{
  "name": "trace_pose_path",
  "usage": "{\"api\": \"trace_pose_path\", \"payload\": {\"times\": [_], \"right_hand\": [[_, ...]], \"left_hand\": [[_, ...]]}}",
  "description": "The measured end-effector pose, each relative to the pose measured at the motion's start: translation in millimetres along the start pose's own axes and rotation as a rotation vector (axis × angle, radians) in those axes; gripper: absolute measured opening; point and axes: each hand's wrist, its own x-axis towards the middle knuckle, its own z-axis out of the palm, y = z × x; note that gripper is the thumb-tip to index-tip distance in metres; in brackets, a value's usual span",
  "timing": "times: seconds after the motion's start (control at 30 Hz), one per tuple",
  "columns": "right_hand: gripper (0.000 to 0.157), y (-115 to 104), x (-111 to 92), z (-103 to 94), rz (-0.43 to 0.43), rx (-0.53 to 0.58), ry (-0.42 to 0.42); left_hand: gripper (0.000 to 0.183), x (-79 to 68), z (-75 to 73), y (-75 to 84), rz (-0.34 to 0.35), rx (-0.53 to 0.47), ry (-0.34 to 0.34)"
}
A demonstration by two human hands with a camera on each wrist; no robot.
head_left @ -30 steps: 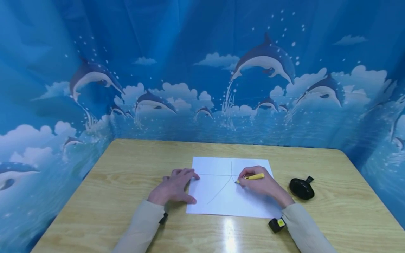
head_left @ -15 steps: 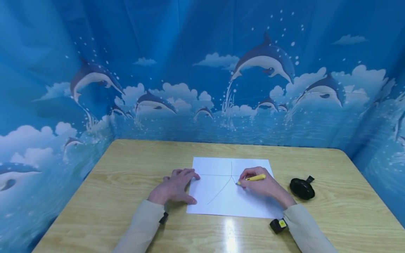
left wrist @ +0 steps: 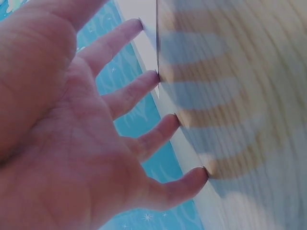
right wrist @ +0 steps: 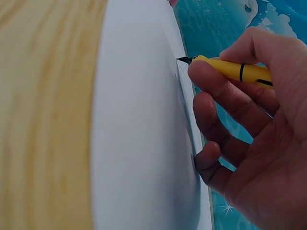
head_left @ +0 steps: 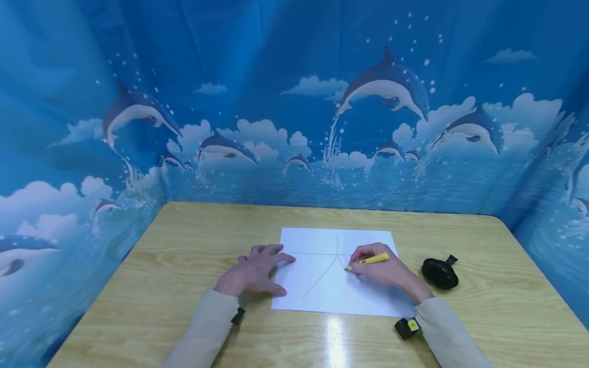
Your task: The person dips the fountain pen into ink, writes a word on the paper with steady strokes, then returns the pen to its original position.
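A white sheet of paper lies on the table, bearing several thin dark lines that meet near its upper middle. My right hand grips a yellow fountain pen between thumb and fingers, its dark nib right at the lower end of a short slanting line. In the right wrist view the nib of the fountain pen points at the paper, and the lower fingers curl loosely beneath. My left hand is spread at the sheet's left edge, forefinger and thumb on the paper, other fingertips on the wood.
To the right of the paper, a black oval object with a small tab rests on the wooden table. A black device with a yellow patch sits at my right wrist. Behind the table hangs a blue dolphin-print curtain.
My right hand has shifted slightly right and toward me with the fountain pen, and the short slanting line has grown longer behind the nib. The left hand stays nearly still, its forefinger reaching slightly farther right.
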Motion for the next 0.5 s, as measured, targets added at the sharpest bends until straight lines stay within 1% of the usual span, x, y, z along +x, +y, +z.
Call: {"api": "trace_pose_path", "payload": {"times": [0.27, 0.5], "right_hand": [[0.009, 1.3, -1.9, -2.0, -0.014, 0.002, -0.014], [0.010, 2.6, -5.9, -4.5, -0.013, 0.015, -0.046]], "left_hand": [[0.072, -0.3, -1.0, 2.0, -0.007, 0.001, 0.001], [0.072, -0.1, -1.0, 1.7, -0.003, -0.003, 0.003]]}}
